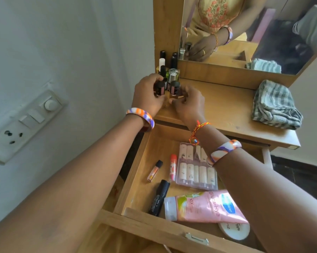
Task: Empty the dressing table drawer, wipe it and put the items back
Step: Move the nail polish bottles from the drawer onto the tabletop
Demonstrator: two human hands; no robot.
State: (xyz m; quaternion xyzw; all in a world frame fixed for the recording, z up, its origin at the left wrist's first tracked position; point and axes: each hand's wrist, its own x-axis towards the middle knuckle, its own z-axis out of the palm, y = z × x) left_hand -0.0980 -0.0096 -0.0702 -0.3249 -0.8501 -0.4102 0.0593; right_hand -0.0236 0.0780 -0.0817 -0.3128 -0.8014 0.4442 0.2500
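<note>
The left hand (148,94) pinches a dark-capped bottle (159,88); the right hand (188,104) closes narrowly on a second bottle (174,89). Both stand at the tabletop's (227,110) back left corner among other bottles (169,67), probably grouped to keep the surface free. The open drawer (134,170) holds 6 items or so; the cloth (274,105) waits nearby.

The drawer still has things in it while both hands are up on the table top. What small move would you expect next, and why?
Probably let go of the two small bottles that the left hand and right hand are setting among the others, then reach back into the drawer for the black tube, since several items remain inside.
</note>
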